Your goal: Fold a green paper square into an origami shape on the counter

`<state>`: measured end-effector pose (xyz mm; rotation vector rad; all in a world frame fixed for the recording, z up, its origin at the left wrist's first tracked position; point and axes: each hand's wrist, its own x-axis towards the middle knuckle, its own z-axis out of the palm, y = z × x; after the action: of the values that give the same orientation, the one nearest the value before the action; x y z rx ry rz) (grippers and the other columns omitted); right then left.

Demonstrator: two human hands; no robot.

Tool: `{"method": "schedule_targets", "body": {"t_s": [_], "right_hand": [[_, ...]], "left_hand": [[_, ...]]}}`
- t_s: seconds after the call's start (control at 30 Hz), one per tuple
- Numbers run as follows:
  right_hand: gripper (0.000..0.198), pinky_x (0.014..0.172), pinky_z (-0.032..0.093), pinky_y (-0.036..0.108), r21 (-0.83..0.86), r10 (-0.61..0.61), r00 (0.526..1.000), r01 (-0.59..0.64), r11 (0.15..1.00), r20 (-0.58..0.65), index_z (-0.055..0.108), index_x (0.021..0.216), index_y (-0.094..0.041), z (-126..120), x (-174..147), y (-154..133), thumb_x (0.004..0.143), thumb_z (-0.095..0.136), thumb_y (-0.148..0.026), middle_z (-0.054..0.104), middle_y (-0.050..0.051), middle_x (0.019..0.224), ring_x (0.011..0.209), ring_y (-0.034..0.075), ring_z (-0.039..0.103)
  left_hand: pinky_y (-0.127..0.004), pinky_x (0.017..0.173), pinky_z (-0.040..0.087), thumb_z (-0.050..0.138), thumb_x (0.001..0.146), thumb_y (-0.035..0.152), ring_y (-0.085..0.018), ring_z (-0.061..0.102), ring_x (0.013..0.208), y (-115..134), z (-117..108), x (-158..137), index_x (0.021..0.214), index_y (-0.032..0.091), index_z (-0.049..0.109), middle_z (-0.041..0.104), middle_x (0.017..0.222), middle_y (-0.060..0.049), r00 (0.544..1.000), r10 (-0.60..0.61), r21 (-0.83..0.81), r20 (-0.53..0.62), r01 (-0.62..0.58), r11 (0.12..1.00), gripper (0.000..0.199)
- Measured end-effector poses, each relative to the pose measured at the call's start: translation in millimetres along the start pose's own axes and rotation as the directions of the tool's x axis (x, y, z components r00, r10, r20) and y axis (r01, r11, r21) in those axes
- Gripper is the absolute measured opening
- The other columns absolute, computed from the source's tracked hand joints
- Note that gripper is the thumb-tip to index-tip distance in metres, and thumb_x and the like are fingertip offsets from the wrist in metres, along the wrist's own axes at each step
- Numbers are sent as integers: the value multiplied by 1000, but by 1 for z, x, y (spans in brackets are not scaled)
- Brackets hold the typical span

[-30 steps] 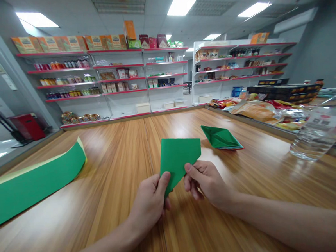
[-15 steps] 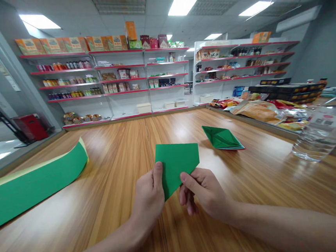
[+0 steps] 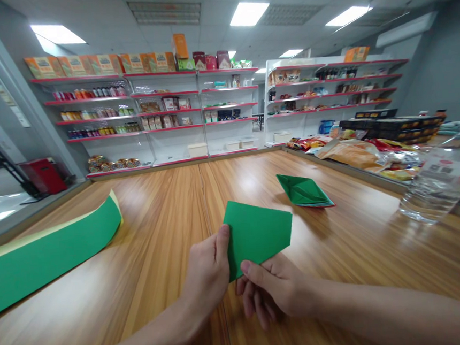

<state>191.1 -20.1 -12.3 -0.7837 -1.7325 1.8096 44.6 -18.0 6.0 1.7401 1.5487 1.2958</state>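
A folded piece of green paper (image 3: 261, 231) is held above the wooden table by both hands. My left hand (image 3: 211, 265) grips its left edge, with the thumb lying on the front face. At the lower edge, my right hand (image 3: 278, 286) pinches the paper between its thumb and fingers, the other fingers curled below. Behind and to the right, a folded green paper shape (image 3: 306, 190) with raised, creased sides rests on the table. A long green sheet (image 3: 55, 252) with a pale yellow underside lies at the left, its far end curling up.
The wooden table (image 3: 164, 210) has a seam down its middle. A clear plastic bottle (image 3: 431, 190) stands at the right, near packaged snacks (image 3: 353, 156) and stacked black boxes (image 3: 395, 126). Stocked shelves (image 3: 168, 111) line the back.
The held green paper has turned clockwise and shifted slightly right and down. My right hand has slid a little lower along its bottom edge; the left hand keeps its grip.
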Motion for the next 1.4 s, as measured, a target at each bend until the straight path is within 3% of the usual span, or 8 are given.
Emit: {"method": "schedule_targets", "body": {"t_s": [0.13, 0.3, 0.53, 0.63, 0.73, 0.87, 1.2, 1.4], "right_hand": [[64, 31, 31, 16, -126, 18, 998, -10, 992, 63, 51, 69, -12, 3, -1, -1, 78, 36, -73, 54, 1, 51, 33, 5, 44], [49, 32, 34, 16, -111, 127, 986, -116, 987, 106, 48, 70, -15, 5, 0, -6, 78, 42, -63, 55, 1, 56, 37, 6, 48], [63, 36, 36, 16, -160, 141, 955, -101, 982, 261, 49, 75, -15, 4, -8, -3, 79, 28, -74, 55, 1, 59, 37, 4, 45], [60, 39, 38, 17, -183, 145, 974, -113, 977, 174, 50, 71, -15, 4, -9, 1, 81, 29, -71, 53, -1, 54, 39, 6, 46], [53, 38, 36, 18, -236, 83, 995, -93, 967, -53, 49, 63, -16, 3, -5, 3, 80, 40, -64, 50, -1, 50, 39, 6, 45], [47, 32, 30, 18, -74, 46, 977, -63, 995, -210, 51, 63, -16, 0, 2, 0, 76, 46, -60, 51, -2, 46, 34, 7, 45], [52, 35, 37, 19, 150, 27, 1000, -28, 988, 8, 55, 72, -12, -6, -2, -3, 73, 48, -64, 59, 2, 53, 36, 10, 52], [53, 32, 32, 17, 70, 79, 997, -78, 995, -10, 54, 73, -13, -7, 0, 0, 76, 46, -65, 57, 1, 54, 36, 9, 50]], "left_hand": [[-23, 41, 23, 29, 92, 53, -10, 33, 43, 6, 0, -2, 50, 20, 36, 36, 48, 4, 992, -123, -77, 15, 123, 989, 53], [-24, 40, 21, 33, 90, 55, -10, 32, 42, 11, 2, -5, 48, 20, 34, 36, 47, 3, 998, -56, -52, -25, 55, 997, 55], [-25, 38, 18, 24, 90, 59, -10, 26, 40, 15, 5, -7, 45, 22, 31, 29, 45, 4, 996, -63, -94, 57, 68, 993, 59], [-25, 40, 19, 27, 91, 55, -10, 27, 41, 13, 4, -6, 46, 22, 32, 30, 45, 4, 999, -40, -71, 23, 42, 997, 56], [-25, 43, 21, 30, 93, 49, -10, 32, 41, 8, 0, -3, 48, 21, 34, 36, 45, 4, 998, 42, 12, -40, -42, 999, 53], [-26, 46, 22, 26, 94, 48, -12, 38, 44, 0, -4, 2, 49, 21, 37, 45, 48, 1, 996, 74, 117, -59, -66, 991, 54], [-25, 42, 20, 22, 89, 61, -10, 30, 42, 0, 1, 5, 44, 21, 31, 32, 45, 3, 992, -62, -7, 114, 64, 998, 61], [-25, 43, 20, 28, 89, 59, -11, 33, 43, -5, -2, 4, 47, 21, 34, 35, 46, 3, 999, -39, 24, 32, 38, 999, 58]]}}
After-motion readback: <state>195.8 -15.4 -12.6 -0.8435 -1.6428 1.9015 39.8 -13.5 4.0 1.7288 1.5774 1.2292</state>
